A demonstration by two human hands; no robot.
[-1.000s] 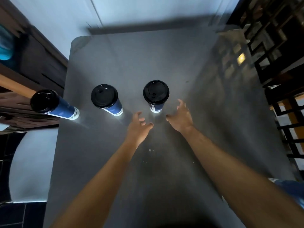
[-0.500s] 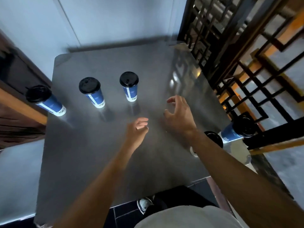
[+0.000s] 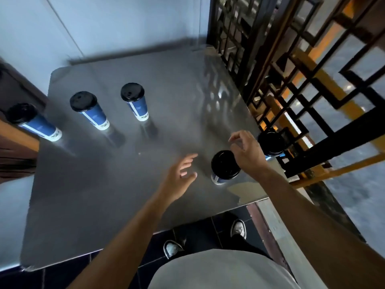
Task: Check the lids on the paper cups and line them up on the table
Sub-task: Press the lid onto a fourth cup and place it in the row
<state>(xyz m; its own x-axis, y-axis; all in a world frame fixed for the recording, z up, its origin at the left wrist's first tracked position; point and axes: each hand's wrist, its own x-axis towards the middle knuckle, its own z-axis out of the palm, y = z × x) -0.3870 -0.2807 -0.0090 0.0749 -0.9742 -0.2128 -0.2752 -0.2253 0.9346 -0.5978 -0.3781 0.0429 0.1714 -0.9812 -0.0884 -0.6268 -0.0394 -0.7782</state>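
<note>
Three blue paper cups with black lids stand in a row across the left of the grey table (image 3: 87, 195): a left cup (image 3: 31, 120), a middle cup (image 3: 88, 109) and a right cup (image 3: 135, 101). A fourth lidded cup (image 3: 224, 166) stands near the table's right front corner. A fifth cup (image 3: 270, 143) sits at the right edge, partly hidden. My right hand (image 3: 248, 153) hovers over the fourth cup's far right rim, fingers curled and apart, holding nothing. My left hand (image 3: 180, 178) is open just left of that cup, not touching it.
A dark lattice screen (image 3: 291, 80) runs along the table's right side. A pale wall (image 3: 104, 28) stands behind the table and dark wooden furniture (image 3: 12, 147) at the left. My feet (image 3: 237, 228) stand on dark tiles at the table's front edge.
Both hands have drawn back from the row of three cups and swung right toward the fourth cup near the front right corner. The view has turned right.
</note>
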